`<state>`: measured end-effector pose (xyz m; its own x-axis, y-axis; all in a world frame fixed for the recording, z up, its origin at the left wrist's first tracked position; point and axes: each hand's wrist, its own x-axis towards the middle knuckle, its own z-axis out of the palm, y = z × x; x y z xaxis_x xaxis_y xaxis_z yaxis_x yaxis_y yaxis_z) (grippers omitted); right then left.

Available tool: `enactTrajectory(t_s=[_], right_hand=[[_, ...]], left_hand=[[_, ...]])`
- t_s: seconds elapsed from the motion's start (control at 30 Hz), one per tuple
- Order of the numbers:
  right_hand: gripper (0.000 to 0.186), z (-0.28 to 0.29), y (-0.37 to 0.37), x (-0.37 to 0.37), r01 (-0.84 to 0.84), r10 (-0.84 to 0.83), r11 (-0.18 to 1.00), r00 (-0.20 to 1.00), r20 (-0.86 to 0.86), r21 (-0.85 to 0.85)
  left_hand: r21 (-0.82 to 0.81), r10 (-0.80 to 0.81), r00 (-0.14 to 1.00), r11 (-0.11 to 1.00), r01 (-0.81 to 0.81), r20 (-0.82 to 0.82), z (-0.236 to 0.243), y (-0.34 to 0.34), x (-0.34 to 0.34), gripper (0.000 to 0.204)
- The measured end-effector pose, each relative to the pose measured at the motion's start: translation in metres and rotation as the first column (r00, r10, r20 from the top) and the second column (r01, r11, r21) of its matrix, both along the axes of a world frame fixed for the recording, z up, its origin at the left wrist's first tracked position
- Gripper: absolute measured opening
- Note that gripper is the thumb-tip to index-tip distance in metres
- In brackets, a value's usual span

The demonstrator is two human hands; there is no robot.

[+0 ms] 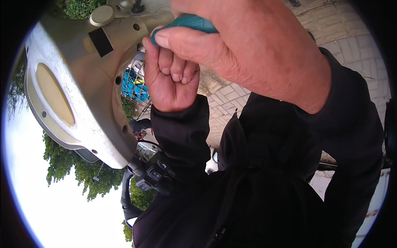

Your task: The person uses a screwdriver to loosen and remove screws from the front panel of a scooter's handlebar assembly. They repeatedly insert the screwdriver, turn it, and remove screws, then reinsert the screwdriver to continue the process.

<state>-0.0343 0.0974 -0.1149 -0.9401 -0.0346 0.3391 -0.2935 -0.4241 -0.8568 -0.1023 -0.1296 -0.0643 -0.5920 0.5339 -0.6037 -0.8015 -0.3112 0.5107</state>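
Note:
A teal textured tool handle [194, 24], shaped like a screwdriver's, is wrapped by my right hand [252, 49], with the thumb pressed along it. Its working end is hidden. Just below the handle's left end, my left hand [173, 82] has its fingers curled into the palm, thumb or index tip up by the handle; whatever they pinch cannot be made out. Both hands are beside a scooter's worn, pale front cover [99, 99], which has several round screw holes and a dark rectangular patch [100, 42].
Below the cover sit a black handlebar switch unit [157, 172] and a mirror stalk [128, 204]. A wire basket [134, 84] holding blue material shows behind the cover. Brick paving [351, 53] spreads at the right; trees [70, 159] stand at the left.

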Motion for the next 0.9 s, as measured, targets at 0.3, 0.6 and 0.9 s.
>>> enactTrajectory(t_s=[0.3, 0.6, 0.9], right_hand=[[0.013, 0.001, -0.035, 0.000, 0.484, -0.508, 0.818, 0.862, -0.005, 0.311], [0.027, -0.001, -0.009, 0.009, 0.247, -0.270, 0.934, 0.961, 0.055, 0.260], [0.014, -0.010, -0.042, 0.007, 0.320, -0.353, 0.908, 0.932, 0.083, 0.272]], left_hand=[[-0.148, -0.026, 0.997, 0.989, 0.015, -0.070, -0.005, -0.002, 0.002, 0.034], [-0.208, -0.013, 0.998, 0.978, -0.002, -0.068, -0.002, 0.004, 0.007, 0.046], [-0.317, 0.042, 0.993, 0.945, -0.075, -0.109, -0.002, 0.002, 0.011, 0.034]])
